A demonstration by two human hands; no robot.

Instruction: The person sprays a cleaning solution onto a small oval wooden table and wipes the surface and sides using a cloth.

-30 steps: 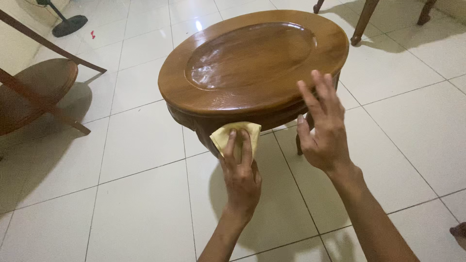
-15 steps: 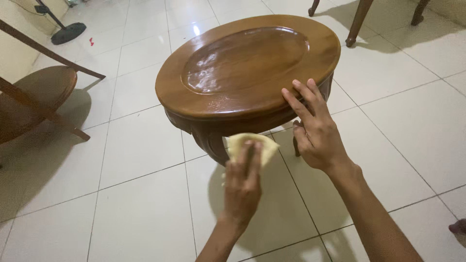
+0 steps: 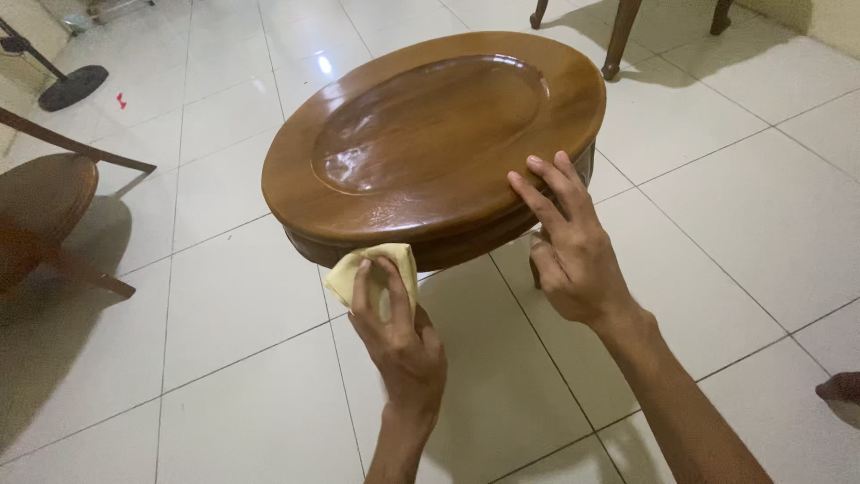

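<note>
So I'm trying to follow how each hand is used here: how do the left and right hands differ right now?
The left hand presses a yellow cloth against the side just under the table's rim; the right hand holds nothing. The left hand's fingers curl over the cloth, while the right hand's fingers lie spread and flat on the edge of the oval wooden table. The left hand sits lower, the right higher. Both are bare and meet the same table.

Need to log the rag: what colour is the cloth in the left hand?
Pale yellow cloth, plain, pressed by the left hand under the table edge; head view.
</note>
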